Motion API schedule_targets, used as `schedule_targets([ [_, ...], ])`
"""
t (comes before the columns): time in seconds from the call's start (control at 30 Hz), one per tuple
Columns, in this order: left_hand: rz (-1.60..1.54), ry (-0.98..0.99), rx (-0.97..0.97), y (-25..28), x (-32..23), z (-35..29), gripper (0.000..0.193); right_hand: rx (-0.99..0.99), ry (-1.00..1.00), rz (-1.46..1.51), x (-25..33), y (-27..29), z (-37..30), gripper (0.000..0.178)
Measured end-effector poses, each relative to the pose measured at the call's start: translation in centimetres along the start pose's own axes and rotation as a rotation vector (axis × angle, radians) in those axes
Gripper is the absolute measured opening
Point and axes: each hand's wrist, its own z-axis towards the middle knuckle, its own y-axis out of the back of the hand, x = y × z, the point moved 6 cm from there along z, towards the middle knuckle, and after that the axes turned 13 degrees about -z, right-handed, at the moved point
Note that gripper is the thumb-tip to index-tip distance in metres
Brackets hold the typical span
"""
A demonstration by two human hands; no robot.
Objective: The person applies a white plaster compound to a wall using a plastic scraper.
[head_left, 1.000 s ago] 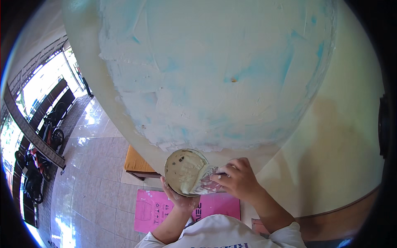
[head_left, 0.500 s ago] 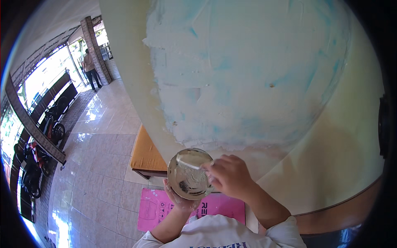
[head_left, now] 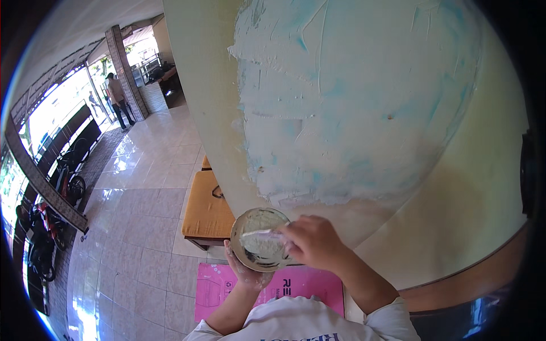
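A round bowl point(head_left: 237, 253) is in my left hand point(head_left: 249, 275), held from below with the fingers up its left side. Pale putty point(head_left: 265, 217) coats its inside, and dark patches show near the bottom. My right hand point(head_left: 311, 241) is closed around the handle of a putty knife point(head_left: 259, 233), whose blurred, pale-smeared blade lies over the inside of the bowl. In front stands a cream wall point(head_left: 210, 108) with a broad layer of white putty point(head_left: 341, 125), through which light blue patches show. White smears mark my left hand.
A yellow-cushioned bench point(head_left: 206, 210) stands left of the wall. Beneath my arms lies a pink printed cardboard sheet point(head_left: 210, 292) on the tiled floor point(head_left: 142, 244). Motorcycles point(head_left: 48, 233) are parked at far left, and a person point(head_left: 116, 99) stands by a pillar point(head_left: 122, 62).
The putty knife blade has moved down from the bowl's upper part toward its middle. The view has shifted left, so more of the bench shows and the wall sits further right.
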Motion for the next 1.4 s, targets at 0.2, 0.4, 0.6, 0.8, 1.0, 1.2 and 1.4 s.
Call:
schedule_targets([
  [0.2, -0.067, 0.058, 0.003, 0.6, -1.0, 0.3, 0.078, -0.069, -0.053, -0.065, 2.0, -0.8, 0.8, 0.039],
  [0.4, -0.124, 0.155, 0.009, 0.7, -1.4, 0.5, 0.075, 0.005, -0.113, -0.013, 1.7, 0.7, 1.6, 0.034],
  [0.6, -0.055, 0.101, -0.037, -1.0, -0.8, 0.4, 0.072, 0.015, -0.171, -0.027, 0.5, 0.0, 1.7, 0.032],
  [0.8, 0.001, 0.115, -0.016, 0.4, -0.2, 0.3, 0.073, -0.045, -0.18, -0.064, 1.3, 0.1, 0.6, 0.032],
  [1.0, 0.025, 0.086, -0.026, -0.1, 0.7, -0.2, 0.076, -0.026, -0.2, -0.064, 1.3, 1.1, 0.6, 0.029],
  [1.2, -0.002, 0.101, 0.025, -2.5, 2.1, 0.1, 0.071, -0.063, -0.163, -0.023, 0.2, 3.2, 0.1, 0.032],
  [1.4, 0.067, 0.134, 0.082, -3.2, 3.9, 0.0, 0.069, -0.05, -0.197, -0.054, -1.2, 4.6, -1.0, 0.031],
])
